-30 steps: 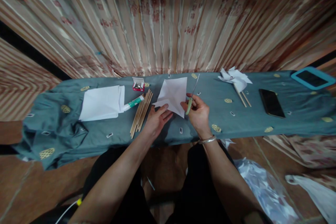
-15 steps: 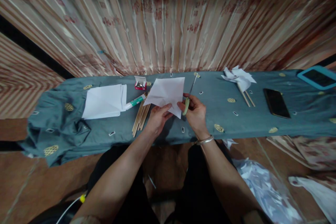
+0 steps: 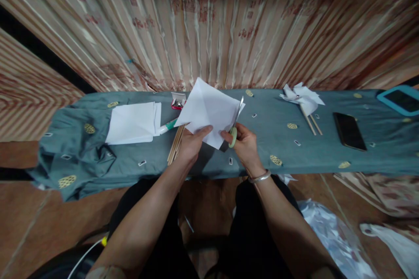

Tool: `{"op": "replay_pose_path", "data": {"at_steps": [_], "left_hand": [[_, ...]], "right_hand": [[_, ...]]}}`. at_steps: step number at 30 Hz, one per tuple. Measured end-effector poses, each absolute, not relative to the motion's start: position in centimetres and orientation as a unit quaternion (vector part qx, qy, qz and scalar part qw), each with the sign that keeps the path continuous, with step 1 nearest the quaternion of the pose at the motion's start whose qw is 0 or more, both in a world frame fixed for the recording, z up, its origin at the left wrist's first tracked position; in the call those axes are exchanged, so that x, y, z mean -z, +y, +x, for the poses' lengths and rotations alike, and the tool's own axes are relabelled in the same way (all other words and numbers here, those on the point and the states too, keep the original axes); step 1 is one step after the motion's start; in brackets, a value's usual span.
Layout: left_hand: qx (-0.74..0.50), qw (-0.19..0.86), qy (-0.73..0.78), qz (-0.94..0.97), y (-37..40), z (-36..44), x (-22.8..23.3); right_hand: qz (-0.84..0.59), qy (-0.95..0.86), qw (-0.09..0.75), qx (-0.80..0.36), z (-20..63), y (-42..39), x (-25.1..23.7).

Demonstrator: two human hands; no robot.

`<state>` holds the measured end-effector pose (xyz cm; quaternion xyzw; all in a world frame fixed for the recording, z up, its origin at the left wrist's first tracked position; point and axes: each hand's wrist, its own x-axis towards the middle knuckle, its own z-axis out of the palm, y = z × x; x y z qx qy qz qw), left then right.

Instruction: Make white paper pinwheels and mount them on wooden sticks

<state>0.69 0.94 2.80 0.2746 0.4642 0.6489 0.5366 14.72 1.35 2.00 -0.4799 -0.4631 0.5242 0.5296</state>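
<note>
A creased white sheet of paper (image 3: 209, 107) is pinched at its near edge by my left hand (image 3: 193, 141), thumb on top. My right hand (image 3: 244, 141) grips scissors (image 3: 233, 136) with pale green handles. Their metal blades point away from me and lie at the paper's right corner. Partly under the paper and left hand lies a bundle of wooden sticks (image 3: 176, 144). A white and green tube (image 3: 168, 126) touches the bundle's far end and is partly covered by the paper.
White paper sheets (image 3: 131, 123) are stacked at left, near a small red box (image 3: 178, 101) of metal pins. At right lie paper pinwheels (image 3: 303, 97) on sticks, a black phone (image 3: 349, 131) and a blue-framed tablet (image 3: 401, 99). A plastic bag of paper scraps (image 3: 330, 231) sits on the floor.
The paper has been turned, so one corner now points away from me and another points right. The scissors have come over to the paper's right corner; before, their blades were apart from it.
</note>
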Motion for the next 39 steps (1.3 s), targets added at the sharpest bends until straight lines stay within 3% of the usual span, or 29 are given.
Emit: {"op": "replay_pose_path", "data": {"at_steps": [5, 16, 39], "left_hand": [[-0.664, 0.490, 0.491, 0.277, 1.9, -0.6, -2.7], [-0.715, 0.459, 0.460, 0.258, 2.8, -2.9, -3.7], [-0.690, 0.473, 0.468, 0.286, 2.3, -1.4, -2.5]], "right_hand": [[-0.470, -0.522, 0.473, -0.532, 15.0, 0.1, -2.1], [-0.399, -0.600, 0.245, -0.649, 15.7, -3.6, -1.1], [-0.404, -0.617, 0.230, -0.636, 15.2, -2.4, -1.5]]}}
